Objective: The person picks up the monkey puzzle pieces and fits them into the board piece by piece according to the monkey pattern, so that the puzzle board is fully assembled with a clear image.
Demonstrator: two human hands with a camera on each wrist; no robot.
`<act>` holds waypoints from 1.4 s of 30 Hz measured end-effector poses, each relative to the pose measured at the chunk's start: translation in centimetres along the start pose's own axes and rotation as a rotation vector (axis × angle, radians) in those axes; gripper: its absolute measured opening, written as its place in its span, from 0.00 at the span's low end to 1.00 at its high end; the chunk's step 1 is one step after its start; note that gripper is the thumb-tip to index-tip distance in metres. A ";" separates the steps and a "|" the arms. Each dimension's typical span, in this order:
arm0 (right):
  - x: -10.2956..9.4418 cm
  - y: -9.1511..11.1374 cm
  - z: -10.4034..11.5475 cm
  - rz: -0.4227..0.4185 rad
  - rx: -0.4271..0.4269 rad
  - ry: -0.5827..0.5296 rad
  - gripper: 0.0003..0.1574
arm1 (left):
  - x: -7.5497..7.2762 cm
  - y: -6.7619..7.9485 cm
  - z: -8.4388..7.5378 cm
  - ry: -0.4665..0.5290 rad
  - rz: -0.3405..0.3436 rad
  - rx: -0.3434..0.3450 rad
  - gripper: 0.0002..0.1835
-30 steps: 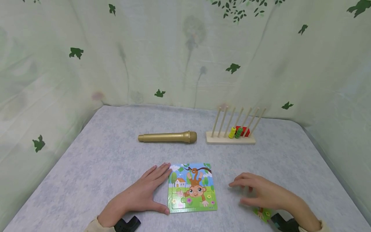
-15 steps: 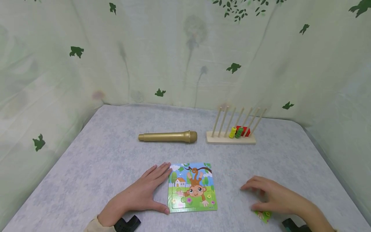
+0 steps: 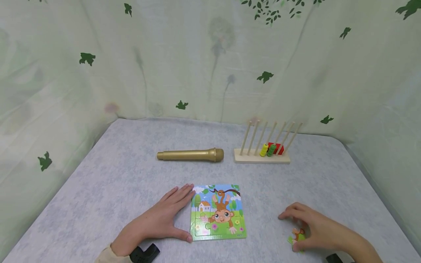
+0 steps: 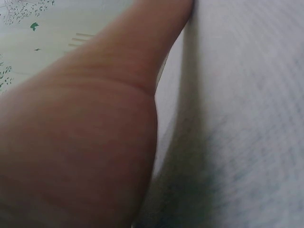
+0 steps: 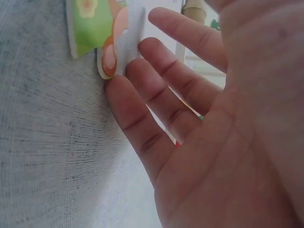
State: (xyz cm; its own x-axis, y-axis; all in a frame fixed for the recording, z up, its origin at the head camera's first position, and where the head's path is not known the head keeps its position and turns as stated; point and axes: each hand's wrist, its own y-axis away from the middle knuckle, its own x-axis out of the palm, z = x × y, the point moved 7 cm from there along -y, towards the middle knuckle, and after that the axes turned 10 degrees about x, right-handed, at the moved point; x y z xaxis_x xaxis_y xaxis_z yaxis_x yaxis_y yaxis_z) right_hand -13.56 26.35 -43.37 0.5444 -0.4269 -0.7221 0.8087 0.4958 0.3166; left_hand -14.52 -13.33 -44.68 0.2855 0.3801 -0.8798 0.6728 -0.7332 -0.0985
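In the head view a square monkey jigsaw puzzle (image 3: 218, 213) lies flat in front of me. My left hand (image 3: 164, 218) rests on the table with its fingers spread, fingertips and thumb along the puzzle's left edge. A loose jigsaw piece (image 3: 298, 234), green with some orange, lies further right under my right hand (image 3: 320, 228). The right thumb touches or nearly touches that piece; its fingers arch loosely beyond it. The right wrist view has the jigsaw piece (image 5: 92, 28) by the fingertips, which look mostly straight. Only skin of the left hand fills the left wrist view.
A gold toy microphone (image 3: 190, 155) lies behind the puzzle. Right of it stands a wooden peg stand (image 3: 245, 159) with upright rods, yellow and green beads and a red part. A printed curtain (image 3: 197, 54) hangs round the table's back and sides.
My right hand has moved to the right and slightly nearer over the jigsaw piece. The piece now shows its orange part further back, as if turned. The left hand and puzzle stay put.
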 end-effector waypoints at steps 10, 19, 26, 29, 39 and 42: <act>-0.1 0.2 0.0 0.023 0.069 0.029 0.37 | 0.1 0.0 0.1 0.001 -0.002 0.005 0.68; -0.7 -0.1 0.3 -0.031 -0.026 0.091 0.33 | 0.1 0.0 0.1 0.014 0.004 -0.002 0.68; -0.8 -0.3 0.1 -0.048 -0.020 0.112 0.31 | 0.2 0.0 0.1 0.021 0.009 -0.005 0.68; -0.8 -0.3 0.4 -0.067 -0.033 0.129 0.27 | 0.2 -0.1 0.1 0.020 0.009 -0.005 0.68; -1.0 -0.9 1.5 -0.128 -0.045 0.235 0.19 | 0.2 -0.1 0.1 0.029 0.011 -0.014 0.68; -1.1 -1.1 1.9 -0.132 -0.055 0.242 0.19 | 0.2 -0.1 0.1 0.021 0.010 -0.012 0.68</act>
State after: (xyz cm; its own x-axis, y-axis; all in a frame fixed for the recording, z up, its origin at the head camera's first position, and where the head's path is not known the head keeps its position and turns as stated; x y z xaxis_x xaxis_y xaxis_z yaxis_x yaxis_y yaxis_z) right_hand -14.63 24.84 -41.82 0.3605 -0.3013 -0.8827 0.8523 0.4909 0.1805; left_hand -14.61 -13.31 -44.87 0.3065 0.3848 -0.8706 0.6778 -0.7304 -0.0843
